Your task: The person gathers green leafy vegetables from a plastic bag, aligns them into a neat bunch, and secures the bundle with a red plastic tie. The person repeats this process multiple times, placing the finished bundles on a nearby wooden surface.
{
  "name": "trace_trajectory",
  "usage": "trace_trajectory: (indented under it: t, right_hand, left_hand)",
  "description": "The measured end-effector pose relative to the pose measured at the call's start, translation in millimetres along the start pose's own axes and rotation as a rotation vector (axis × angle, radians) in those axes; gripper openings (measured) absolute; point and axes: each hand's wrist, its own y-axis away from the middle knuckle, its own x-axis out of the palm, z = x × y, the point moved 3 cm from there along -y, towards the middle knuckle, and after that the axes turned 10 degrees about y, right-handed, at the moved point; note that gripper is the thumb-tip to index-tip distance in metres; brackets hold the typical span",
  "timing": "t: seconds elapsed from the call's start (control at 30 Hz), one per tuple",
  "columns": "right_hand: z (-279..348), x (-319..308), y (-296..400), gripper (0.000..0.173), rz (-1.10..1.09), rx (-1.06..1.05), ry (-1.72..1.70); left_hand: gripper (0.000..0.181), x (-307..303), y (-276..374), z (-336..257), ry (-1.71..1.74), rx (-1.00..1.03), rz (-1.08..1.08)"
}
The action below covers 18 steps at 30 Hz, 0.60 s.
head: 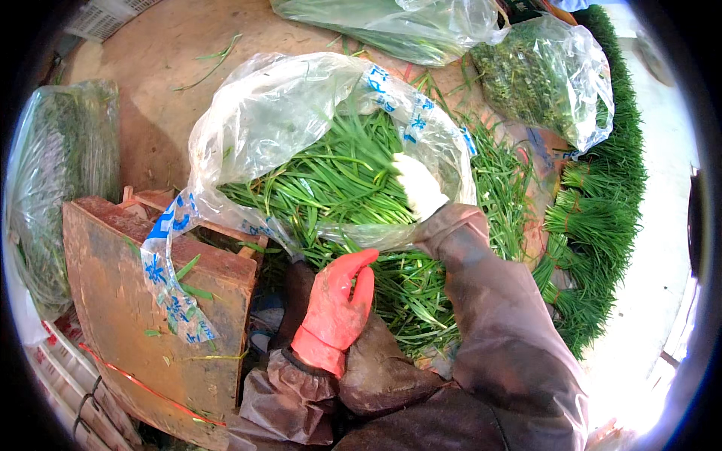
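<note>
My right hand (418, 186), in a white glove, reaches into a large clear plastic bag (259, 113) with blue print. It lies against the loose long green leaves (338, 169) inside; its fingers are partly hidden, and some leaves near it are blurred. My left hand (338, 310), in a red rubber glove, is in front of the bag, above my knee, with thumb and fingers curved apart and nothing visible between them. More loose green leaves (417, 293) lie beneath and beside the bag.
A worn wooden stool or box (163, 304) stands at the left, beside a wrapped bag of greens (73, 146). Tied green bundles (586, 220) line the right. Filled plastic bags (541, 79) lie at the back. White crates (67, 377) are at lower left.
</note>
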Motion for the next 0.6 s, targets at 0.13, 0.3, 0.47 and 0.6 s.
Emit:
trace_trajectory:
  t: [0.13,0.3,0.47,0.6]
  right_hand:
    - [-9.3,34.7,-22.3,0.029,-0.029,0.446,-0.256]
    - [-140.2,-30.7,31.4,0.031,0.329,0.862,0.265]
    - [-31.5,-54.9,-12.6,0.032,0.258,0.491,0.421]
    - [-58.3,0.7,24.5,0.031,0.221,0.466,0.174]
  left_hand:
    - [0.021,4.5,4.0,4.3,0.036,-0.058,-0.001]
    - [0.021,-1.6,12.0,15.6,0.085,-0.141,0.018]
    - [0.021,-2.6,7.8,16.2,0.176,-0.242,-0.031]
    - [0.020,3.1,11.2,19.5,0.144,-0.216,0.010]
